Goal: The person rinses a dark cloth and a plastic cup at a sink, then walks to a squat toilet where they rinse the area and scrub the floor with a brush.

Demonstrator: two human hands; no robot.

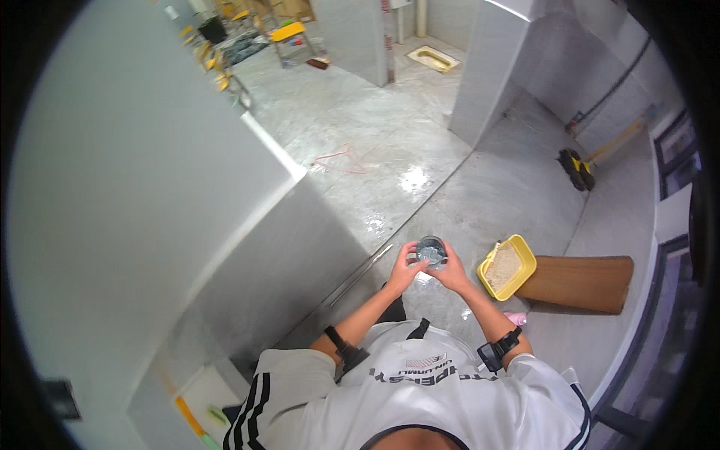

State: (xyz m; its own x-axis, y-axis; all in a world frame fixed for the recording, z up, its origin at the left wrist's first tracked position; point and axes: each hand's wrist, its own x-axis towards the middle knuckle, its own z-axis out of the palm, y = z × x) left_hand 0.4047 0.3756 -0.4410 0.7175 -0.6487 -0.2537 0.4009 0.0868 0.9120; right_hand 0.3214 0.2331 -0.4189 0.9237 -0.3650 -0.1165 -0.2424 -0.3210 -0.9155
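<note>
Both hands are raised in front of my chest around a clear round glass container [431,251], seen from above. Its inside looks shiny, and whether it holds liquid I cannot tell. My left hand [404,266] grips its left side, and my right hand [450,270] grips the right side, with fingers wrapped around the wall. To the right, a yellow litter tray [526,260] holds pale granules and what looks like a light-coloured scoop. It stands at the end of a brown cardboard box [579,284]. A pink bottle [516,318] lies beside my right forearm.
A partition wall [270,253] rises on the left. A pink hanger [343,160] lies on the wet grey floor ahead. A broom [579,169] leans at the right wall. Farther off are a squat toilet [433,59] and a yellow folding chair [288,32].
</note>
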